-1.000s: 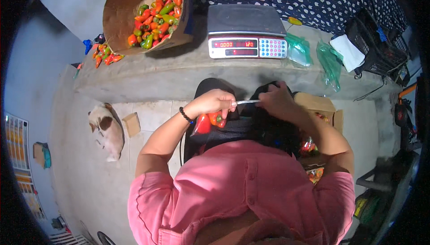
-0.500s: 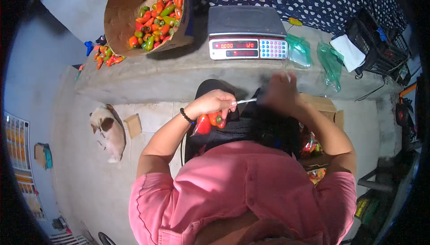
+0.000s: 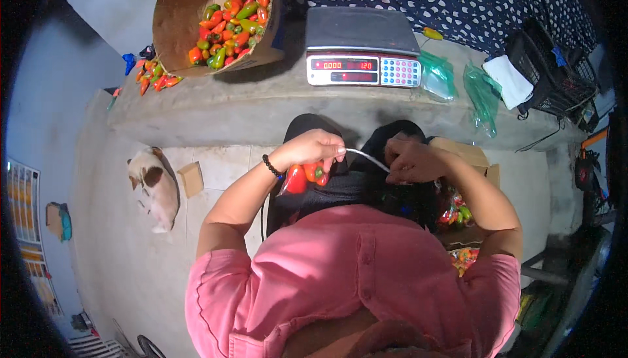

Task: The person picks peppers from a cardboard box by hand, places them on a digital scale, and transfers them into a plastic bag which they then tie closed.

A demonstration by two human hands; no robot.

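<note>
Over my lap, my left hand [image 3: 317, 149] is closed in a pinch at the top of a clear plastic bag of peppers [image 3: 306, 176], which hangs below the fingers with red and orange ones showing. From that pinch a thin whitish twisted strip [image 3: 367, 156], which looks like the bag's neck, runs in a slight bow to the right. My right hand [image 3: 413, 160] has its fingers closed at the strip's far end. A dark bead bracelet [image 3: 271, 167] circles my left wrist.
Ahead, a ledge [image 3: 235, 106] bears a digital scale [image 3: 363, 47], a tilted cardboard box [image 3: 176, 24] of peppers, loose peppers [image 3: 157, 78], green plastic bags [image 3: 483, 100] and a black crate [image 3: 556, 64]. Bagged peppers [image 3: 453, 211] sit in a box at my right. A dog [image 3: 157, 191] lies left.
My right hand has come down and slightly left from its blurred raised position. The strip, straight before, now bows. My left hand and the bag have hardly moved.
</note>
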